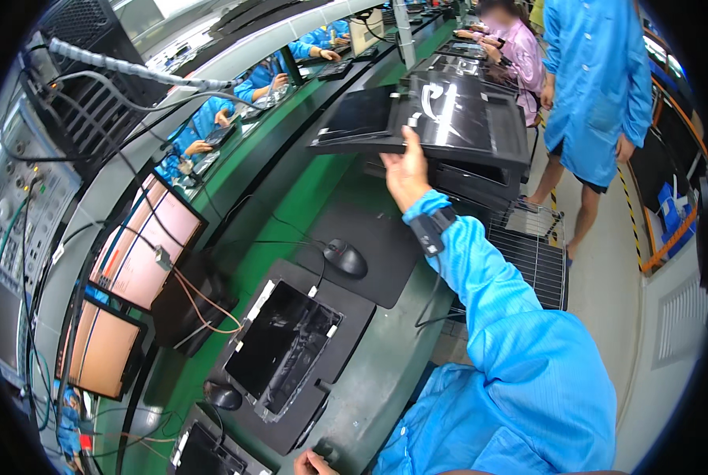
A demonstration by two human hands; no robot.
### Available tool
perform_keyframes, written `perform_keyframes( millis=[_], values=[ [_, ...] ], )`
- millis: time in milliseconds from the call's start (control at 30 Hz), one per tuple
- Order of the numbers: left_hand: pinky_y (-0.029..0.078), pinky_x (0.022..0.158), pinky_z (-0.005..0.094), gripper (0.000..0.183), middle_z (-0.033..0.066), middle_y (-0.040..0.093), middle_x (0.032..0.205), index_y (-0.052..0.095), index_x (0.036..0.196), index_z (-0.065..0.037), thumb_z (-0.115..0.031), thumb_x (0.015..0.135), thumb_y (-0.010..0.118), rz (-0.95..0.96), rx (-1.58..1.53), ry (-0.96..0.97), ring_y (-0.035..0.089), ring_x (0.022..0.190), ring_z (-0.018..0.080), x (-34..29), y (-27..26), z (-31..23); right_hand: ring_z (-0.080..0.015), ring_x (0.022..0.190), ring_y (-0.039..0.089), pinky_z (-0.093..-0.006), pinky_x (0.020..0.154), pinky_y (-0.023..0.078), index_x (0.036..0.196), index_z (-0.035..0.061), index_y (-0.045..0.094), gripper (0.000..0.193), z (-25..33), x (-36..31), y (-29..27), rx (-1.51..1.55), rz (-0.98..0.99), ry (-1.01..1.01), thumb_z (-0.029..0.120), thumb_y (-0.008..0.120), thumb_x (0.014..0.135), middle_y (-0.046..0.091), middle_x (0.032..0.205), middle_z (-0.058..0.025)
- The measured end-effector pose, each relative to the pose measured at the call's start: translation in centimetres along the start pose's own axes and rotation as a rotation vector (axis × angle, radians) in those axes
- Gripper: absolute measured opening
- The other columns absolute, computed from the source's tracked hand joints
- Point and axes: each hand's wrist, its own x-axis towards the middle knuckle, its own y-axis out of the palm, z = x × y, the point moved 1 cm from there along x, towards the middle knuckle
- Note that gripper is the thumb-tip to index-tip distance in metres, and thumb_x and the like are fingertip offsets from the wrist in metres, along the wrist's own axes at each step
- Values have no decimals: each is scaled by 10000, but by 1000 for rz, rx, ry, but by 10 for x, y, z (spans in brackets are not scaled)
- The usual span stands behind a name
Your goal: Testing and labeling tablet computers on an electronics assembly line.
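My right hand [406, 176] grips the near edge of a black tray [480, 150], thumb on top and fingers underneath. On the tray lie a dark tablet-like panel [360, 115] and a glossy black sheet [449, 111] with a white strip [428, 101] on it. My left hand [314, 462] shows only in part at the lower edge, beside the bench; its fingers are curled, and whatever they may hold is hidden. Between the hands, a dark screen panel [282, 336] with white tabs rests on a black holder [346, 305].
A black mouse [345, 259] sits on a dark mat [385, 273]; another mouse [224, 395] is nearer. Monitors [144, 245] and hanging cables [140, 87] line the left. Beyond the tray, a wire rack [532, 253] and a person in a blue coat [591, 87] stand at the right.
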Motion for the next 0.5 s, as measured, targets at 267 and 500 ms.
perform_keyframes(
  millis=[267,500],
  values=[
    [425,575,285,90,58,613,733,702,902,6,-70,950,707,-74,8,281,542,624,145,0,8,-5,-240,1065,655,-386,940,537,1530,60,432,821,22,25,-63,10,9,-51,417,803,891,539,1364,-137],
    [469,599,282,49,69,645,784,725,948,-7,-55,943,711,-96,7,296,601,654,146,-16,2,-22,-230,916,730,-333,812,560,1185,17,624,478,48,-18,-42,-729,315,532,409,722,930,729,1039,-96]
  ],
)
